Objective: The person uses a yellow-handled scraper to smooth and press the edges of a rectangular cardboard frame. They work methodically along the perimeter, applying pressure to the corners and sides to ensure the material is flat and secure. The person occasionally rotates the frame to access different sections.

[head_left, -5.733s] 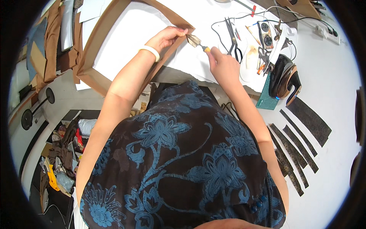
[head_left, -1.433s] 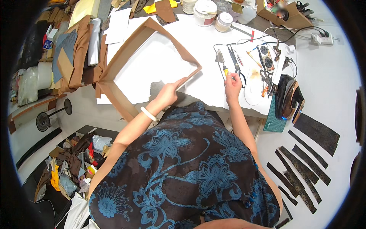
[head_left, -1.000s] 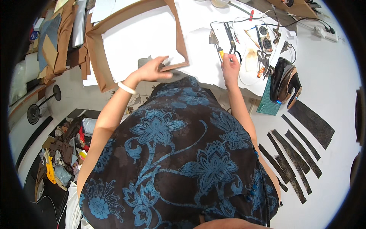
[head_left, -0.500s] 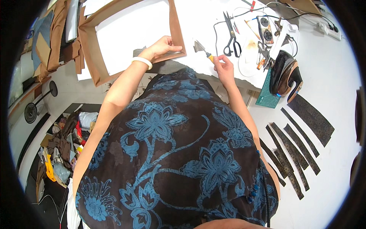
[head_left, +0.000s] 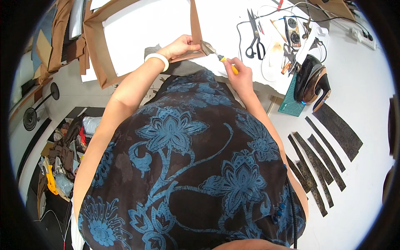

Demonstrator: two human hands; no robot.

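Observation:
My left hand (head_left: 180,45) presses on the near corner of a brown cardboard frame (head_left: 97,50) that lies on the white table (head_left: 158,21). A white bangle sits on that wrist. My right hand (head_left: 239,74) grips a small tool with a yellow handle (head_left: 227,63); its flat metal blade (head_left: 207,46) touches the frame's corner just right of my left fingers. Both forearms reach up from my dark blue flowered dress.
Black scissors (head_left: 253,36), cables, small tools and a dark iron (head_left: 310,79) on a green mat (head_left: 289,104) lie to the right. Several dark patterned fabric strips (head_left: 323,146) lie on the floor at right. Brown cloth and clutter crowd the left side.
The frame has been turned and pulled toward me. My right hand picked up the yellow-handled tool from near the scissors and brought its blade to the corner under my left hand.

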